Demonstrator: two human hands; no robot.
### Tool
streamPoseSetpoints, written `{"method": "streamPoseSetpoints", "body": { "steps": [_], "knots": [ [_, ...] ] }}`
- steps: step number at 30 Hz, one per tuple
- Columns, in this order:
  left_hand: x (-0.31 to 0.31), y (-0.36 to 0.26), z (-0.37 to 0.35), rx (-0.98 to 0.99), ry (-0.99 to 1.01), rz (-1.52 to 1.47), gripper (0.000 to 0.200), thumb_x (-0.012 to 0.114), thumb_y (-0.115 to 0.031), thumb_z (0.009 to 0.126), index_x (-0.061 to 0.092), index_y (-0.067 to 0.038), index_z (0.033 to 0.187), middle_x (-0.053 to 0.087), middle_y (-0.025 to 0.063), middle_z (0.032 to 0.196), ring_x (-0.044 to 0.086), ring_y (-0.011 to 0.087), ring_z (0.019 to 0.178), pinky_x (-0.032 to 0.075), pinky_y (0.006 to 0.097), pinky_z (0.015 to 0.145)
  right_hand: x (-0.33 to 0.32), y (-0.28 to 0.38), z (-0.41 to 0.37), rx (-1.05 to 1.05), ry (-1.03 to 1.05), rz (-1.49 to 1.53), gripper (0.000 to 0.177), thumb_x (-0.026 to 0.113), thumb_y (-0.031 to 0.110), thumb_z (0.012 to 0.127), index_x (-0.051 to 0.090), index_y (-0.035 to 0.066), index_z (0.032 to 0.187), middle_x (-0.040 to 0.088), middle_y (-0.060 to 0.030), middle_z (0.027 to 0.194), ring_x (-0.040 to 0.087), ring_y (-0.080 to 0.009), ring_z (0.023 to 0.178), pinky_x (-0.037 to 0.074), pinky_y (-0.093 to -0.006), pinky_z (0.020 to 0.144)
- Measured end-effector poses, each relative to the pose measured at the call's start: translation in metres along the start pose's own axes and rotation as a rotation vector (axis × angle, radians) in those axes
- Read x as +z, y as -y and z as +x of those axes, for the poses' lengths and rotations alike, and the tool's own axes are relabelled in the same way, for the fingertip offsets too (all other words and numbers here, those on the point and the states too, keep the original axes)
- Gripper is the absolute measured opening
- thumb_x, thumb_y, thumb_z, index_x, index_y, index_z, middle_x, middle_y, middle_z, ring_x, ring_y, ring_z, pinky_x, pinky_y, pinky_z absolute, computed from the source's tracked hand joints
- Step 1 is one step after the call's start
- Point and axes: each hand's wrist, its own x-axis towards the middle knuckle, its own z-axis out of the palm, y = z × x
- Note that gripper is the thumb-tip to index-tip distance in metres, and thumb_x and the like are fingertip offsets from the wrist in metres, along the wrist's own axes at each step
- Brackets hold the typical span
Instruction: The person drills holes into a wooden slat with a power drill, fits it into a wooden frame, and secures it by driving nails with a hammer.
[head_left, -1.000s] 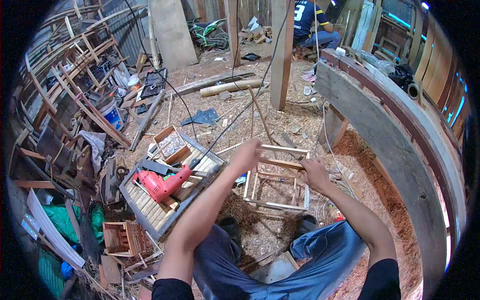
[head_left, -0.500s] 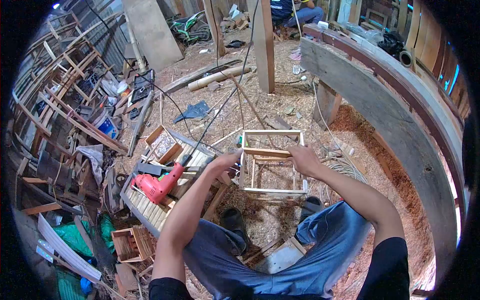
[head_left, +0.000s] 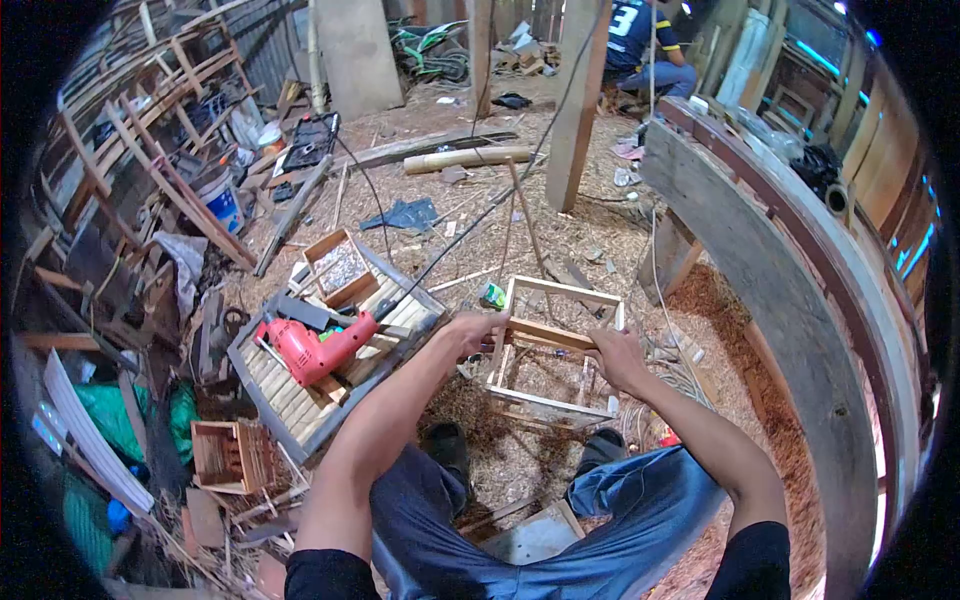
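A rectangular wooden frame [head_left: 553,412] of thin pale strips stands tilted on the shavings in front of my knees. Across its middle lies a wooden slat [head_left: 550,333]. My left hand [head_left: 478,336] is closed round the slat's left end, against the frame's side. At the opposite end my right hand [head_left: 618,360] grips the slat, thumb and fingers pressed near the frame's right side. Some fingertips are hidden behind the wood. Left of the frame, a red power drill [head_left: 310,350] rests on a low slatted table [head_left: 290,412].
A small wooden box [head_left: 338,268] with bits of metal sits on the slatted table. Another wooden box [head_left: 232,456] lies lower left. A wooden post [head_left: 577,120] rises ahead, with a dark cable crossing before it. To the right curves a long plank bench [head_left: 760,240]. Another person [head_left: 650,50] sits far back.
The frame has tilted and turned slightly, with both hands still on the slat. My view has shifted, so the surroundings sit differently in the picture.
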Motion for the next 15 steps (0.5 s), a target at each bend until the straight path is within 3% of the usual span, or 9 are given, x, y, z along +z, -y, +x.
{"method": "streamPoseSetpoints", "body": {
  "steps": [5,9,11,14,15],
  "knots": [
    [0.003,0.0,0.005,-0.01,0.049,0.028,0.035,0.06,-0.038,0.091,0.06,-0.005,0.103,0.064,0.0063,0.094,0.061,0.0177,0.086,0.051,0.0352,0.074,-0.007,0.002,0.002,0.093,0.165,-0.088,0.024,0.062,0.024,0.085,0.055,0.011,0.104,0.064,-0.0101,0.094,0.059,-0.0287,0.094,0.036,-0.0487,0.08],
    [0.006,0.003,0.009,0.027,0.024,-0.019,0.037,0.063,-0.035,0.09,0.059,0.0,0.102,0.064,0.0092,0.095,0.062,0.0185,0.079,0.052,0.0383,0.069,0.003,-0.007,0.0,0.032,0.061,-0.094,0.024,0.062,0.025,0.085,0.055,0.011,0.103,0.064,-0.0097,0.093,0.06,-0.0288,0.09,0.036,-0.0485,0.079],
    [0.017,-0.016,-0.024,-0.016,-0.146,0.161,0.034,0.063,-0.031,0.09,0.059,0.001,0.101,0.063,0.0097,0.094,0.063,0.02,0.074,0.053,0.0371,0.065,0.003,-0.007,0.0,0.014,0.043,-0.102,0.024,0.062,0.025,0.084,0.055,0.011,0.103,0.064,-0.0094,0.093,0.06,-0.0286,0.09,0.036,-0.0485,0.079],
    [0.002,0.003,0.01,0.027,-0.049,0.096,0.033,0.066,-0.032,0.087,0.06,-0.002,0.098,0.064,0.0094,0.09,0.065,0.0193,0.073,0.053,0.0369,0.063,0.0,-0.004,0.0,0.024,0.059,-0.069,0.025,0.061,0.024,0.084,0.055,0.011,0.104,0.063,-0.0088,0.093,0.059,-0.0281,0.09,0.035,-0.0484,0.08],
    [-0.002,0.007,0.019,0.027,-0.044,0.104,0.033,0.066,-0.032,0.087,0.06,-0.002,0.098,0.064,0.0094,0.09,0.065,0.0193,0.073,0.053,0.0369,0.063,0.002,-0.004,-0.001,-0.007,-0.001,-0.052,0.02,0.061,0.024,0.084,0.054,0.01,0.097,0.062,-0.0107,0.085,0.059,-0.0307,0.085,0.035,-0.0485,0.079]
  ]
}}
